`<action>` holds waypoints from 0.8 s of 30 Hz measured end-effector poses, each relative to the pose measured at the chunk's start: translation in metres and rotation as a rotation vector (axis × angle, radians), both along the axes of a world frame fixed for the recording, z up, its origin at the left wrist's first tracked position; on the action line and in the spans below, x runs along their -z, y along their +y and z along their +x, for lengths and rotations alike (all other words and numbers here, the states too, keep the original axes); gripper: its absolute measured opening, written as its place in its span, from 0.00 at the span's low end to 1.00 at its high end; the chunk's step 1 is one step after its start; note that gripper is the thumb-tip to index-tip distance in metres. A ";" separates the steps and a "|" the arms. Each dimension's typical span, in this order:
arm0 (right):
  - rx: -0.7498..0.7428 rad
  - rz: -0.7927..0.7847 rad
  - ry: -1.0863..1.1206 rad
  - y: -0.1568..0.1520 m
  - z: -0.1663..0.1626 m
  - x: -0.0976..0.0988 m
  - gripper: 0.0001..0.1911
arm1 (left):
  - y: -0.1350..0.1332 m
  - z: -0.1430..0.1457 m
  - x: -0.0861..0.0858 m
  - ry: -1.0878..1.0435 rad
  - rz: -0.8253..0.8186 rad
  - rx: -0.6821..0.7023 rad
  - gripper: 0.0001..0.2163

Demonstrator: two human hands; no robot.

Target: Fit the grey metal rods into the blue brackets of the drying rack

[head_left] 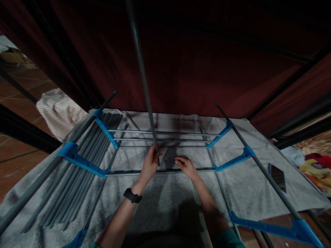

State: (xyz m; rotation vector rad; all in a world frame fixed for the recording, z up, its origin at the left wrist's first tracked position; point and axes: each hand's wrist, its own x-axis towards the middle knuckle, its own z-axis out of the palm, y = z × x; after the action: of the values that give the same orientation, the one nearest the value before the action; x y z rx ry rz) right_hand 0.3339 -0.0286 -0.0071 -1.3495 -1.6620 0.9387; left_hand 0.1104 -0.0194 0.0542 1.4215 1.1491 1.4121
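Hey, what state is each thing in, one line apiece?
Left hand: closed on the raised rod
Raised rod: tilted, held near its lower end
Right hand: partly curled, off that rod
Loose rods: lying side by side
Blue brackets: fitted on poles
Phone: lying down, screen looks dark
Black wristband: worn
Striped cloth: rumpled

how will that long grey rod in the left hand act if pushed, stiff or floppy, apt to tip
The rod is probably stiff, as it looks straight along its visible length. Pushed high up, it would likely tip, since the left hand holds it near its lower end. Laid down, it might roll, as it looks round.
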 end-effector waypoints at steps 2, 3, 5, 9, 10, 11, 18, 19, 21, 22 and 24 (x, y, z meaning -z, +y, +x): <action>0.010 0.015 -0.002 0.001 0.000 0.001 0.12 | 0.001 -0.007 -0.003 0.038 0.021 -0.028 0.13; 0.017 0.020 0.003 0.001 0.000 0.001 0.12 | 0.001 -0.011 -0.004 0.053 0.029 -0.038 0.12; 0.032 0.023 0.022 0.002 0.001 0.002 0.12 | 0.003 -0.016 -0.005 0.073 0.037 -0.042 0.10; 0.057 0.026 0.054 0.003 0.001 0.003 0.12 | 0.006 -0.019 -0.005 0.022 0.027 -0.040 0.08; 0.060 0.030 0.055 0.003 0.001 0.003 0.12 | 0.007 -0.018 -0.005 -0.006 0.020 -0.036 0.08; 0.062 0.033 0.055 0.003 0.001 0.004 0.12 | 0.007 -0.017 -0.006 -0.033 0.012 -0.028 0.08; 0.168 0.018 0.124 0.003 -0.001 0.005 0.13 | 0.007 0.000 -0.010 -0.113 -0.024 0.036 0.08; 0.191 0.006 0.164 0.003 -0.002 0.005 0.14 | 0.007 0.002 -0.009 -0.121 -0.029 0.047 0.08; 0.228 -0.038 0.285 0.000 -0.005 0.005 0.15 | 0.006 0.007 -0.007 -0.140 -0.043 0.067 0.08; 0.248 -0.064 0.362 -0.002 -0.007 0.004 0.16 | 0.006 0.010 -0.006 -0.149 -0.052 0.074 0.09; 0.297 -0.119 0.525 -0.009 -0.013 0.002 0.16 | 0.005 0.015 -0.007 -0.160 -0.070 0.087 0.09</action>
State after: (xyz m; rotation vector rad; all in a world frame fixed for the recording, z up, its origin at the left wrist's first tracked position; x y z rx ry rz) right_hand 0.3204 -0.0374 -0.0096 -1.2453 -0.9963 1.1068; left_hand 0.1251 -0.0144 0.0611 1.2702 1.0132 1.3850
